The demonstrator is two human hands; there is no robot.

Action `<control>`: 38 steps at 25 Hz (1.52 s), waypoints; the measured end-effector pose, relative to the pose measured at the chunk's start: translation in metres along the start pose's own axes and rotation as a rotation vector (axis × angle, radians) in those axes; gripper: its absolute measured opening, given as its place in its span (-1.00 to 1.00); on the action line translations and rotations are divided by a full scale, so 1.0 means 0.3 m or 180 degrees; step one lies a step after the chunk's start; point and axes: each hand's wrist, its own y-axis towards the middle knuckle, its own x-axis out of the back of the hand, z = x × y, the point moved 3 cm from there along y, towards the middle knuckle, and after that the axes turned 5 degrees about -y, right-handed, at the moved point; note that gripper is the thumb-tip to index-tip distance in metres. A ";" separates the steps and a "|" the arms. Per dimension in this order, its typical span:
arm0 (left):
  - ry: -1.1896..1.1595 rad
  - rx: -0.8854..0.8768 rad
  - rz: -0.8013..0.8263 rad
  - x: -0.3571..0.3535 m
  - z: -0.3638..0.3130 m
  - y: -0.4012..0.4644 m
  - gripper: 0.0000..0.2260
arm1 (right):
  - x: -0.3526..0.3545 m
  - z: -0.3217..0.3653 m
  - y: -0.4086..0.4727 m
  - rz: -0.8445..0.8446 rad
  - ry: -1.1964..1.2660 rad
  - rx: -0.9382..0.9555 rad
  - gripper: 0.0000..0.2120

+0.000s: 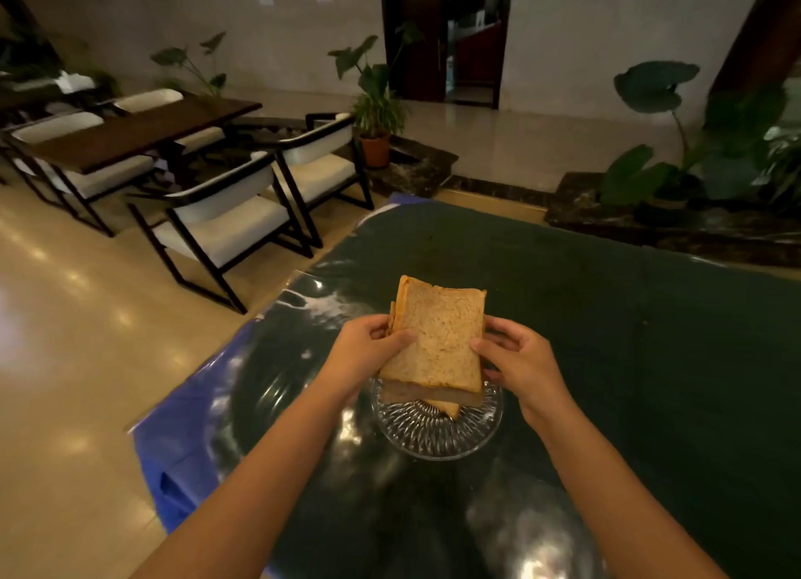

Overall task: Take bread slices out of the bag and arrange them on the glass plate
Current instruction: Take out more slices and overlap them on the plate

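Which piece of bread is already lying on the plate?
The small corner of bread peeking out low on the glass plate. The other slices are in a stack held up between the left hand and right hand.

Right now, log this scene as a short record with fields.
left hand: grips left edge of bread stack
right hand: grips right edge of bread stack
bread stack: several slices, held tilted above the plate
glass plate: on the table, one slice partly visible on it
table: dark green top
bag: not visible
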 end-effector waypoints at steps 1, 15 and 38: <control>0.0041 0.0039 0.0053 0.009 0.016 0.033 -0.91 | -0.011 -0.013 0.023 -0.0056 0.0011 -0.0064 -0.73; 0.0185 0.0720 0.0915 0.052 0.501 0.373 -0.76 | -0.184 -0.459 0.136 -0.1507 0.0018 -0.0965 -0.71; 0.1160 -0.0261 0.0464 -0.031 0.713 0.421 -0.59 | -0.150 -0.633 0.210 -0.1831 -0.1786 -0.0776 -0.70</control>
